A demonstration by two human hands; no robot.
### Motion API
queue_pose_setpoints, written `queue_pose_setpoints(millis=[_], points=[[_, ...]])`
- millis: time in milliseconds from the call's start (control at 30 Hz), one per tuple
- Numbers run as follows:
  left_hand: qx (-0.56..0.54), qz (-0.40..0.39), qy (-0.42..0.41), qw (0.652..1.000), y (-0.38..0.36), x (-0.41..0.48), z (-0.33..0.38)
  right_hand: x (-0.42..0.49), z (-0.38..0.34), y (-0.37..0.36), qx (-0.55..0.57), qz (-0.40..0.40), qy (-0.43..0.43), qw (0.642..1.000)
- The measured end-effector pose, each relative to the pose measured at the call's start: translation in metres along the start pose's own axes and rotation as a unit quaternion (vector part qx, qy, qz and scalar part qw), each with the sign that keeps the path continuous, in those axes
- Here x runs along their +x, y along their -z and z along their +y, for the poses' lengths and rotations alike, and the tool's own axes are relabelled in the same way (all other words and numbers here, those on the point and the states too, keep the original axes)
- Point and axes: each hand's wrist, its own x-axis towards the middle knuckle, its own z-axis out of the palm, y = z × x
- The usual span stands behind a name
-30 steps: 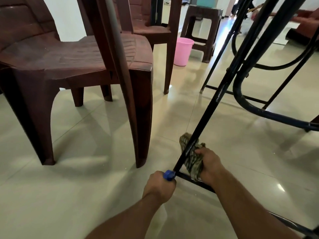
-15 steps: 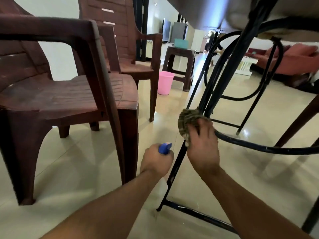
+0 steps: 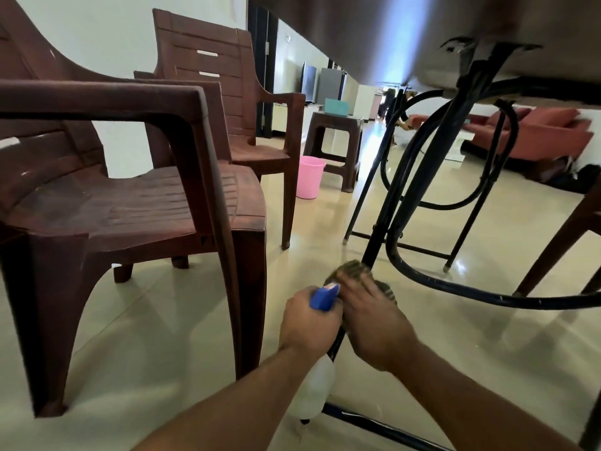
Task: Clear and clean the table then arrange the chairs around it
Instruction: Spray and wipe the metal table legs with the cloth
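**Me:** Lower on the black table leg (image 3: 377,245) than half a second ago, my right hand (image 3: 374,323) has slid away from the curved brace (image 3: 455,284) toward the floor (image 3: 162,336). It keeps the striped cloth (image 3: 354,271) wrapped against the leg.

**Listener:** And the other hand?

**Me:** My left hand (image 3: 309,325) is curled round the neck of a spray bottle (image 3: 313,392), blue head up, touching the right hand.

**Listener:** How far along are you?

**Me:** Partway, I judge. The table (image 3: 422,37) is overhead and only its underside shows, so I cannot tell if the top is cleared. The leg is being wiped. The near chair (image 3: 136,203) and far chair (image 3: 227,92) stand to the left, apart from the table. A pink bucket (image 3: 310,177) sits beyond them. Arranging the chairs is left.
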Motion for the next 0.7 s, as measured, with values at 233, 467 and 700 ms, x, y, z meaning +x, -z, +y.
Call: queue_pose_setpoints(millis=[233, 467, 700], points=[[0.014, 0.004, 0.0, 1.0, 0.002, -0.004, -0.004, 0.029, 0.031, 0.028, -0.081, 0.116, -0.127, 0.982], [0.02, 0.001, 0.019, 1.0, 0.018, -0.016, -0.036, -0.045, -0.056, -0.089, 0.007, -0.036, 0.095, 0.995], [0.065, -0.005, 0.062, 0.996, 0.028, -0.034, -0.074, -0.032, -0.049, -0.085, 0.029, 0.037, -0.074, 0.996]])
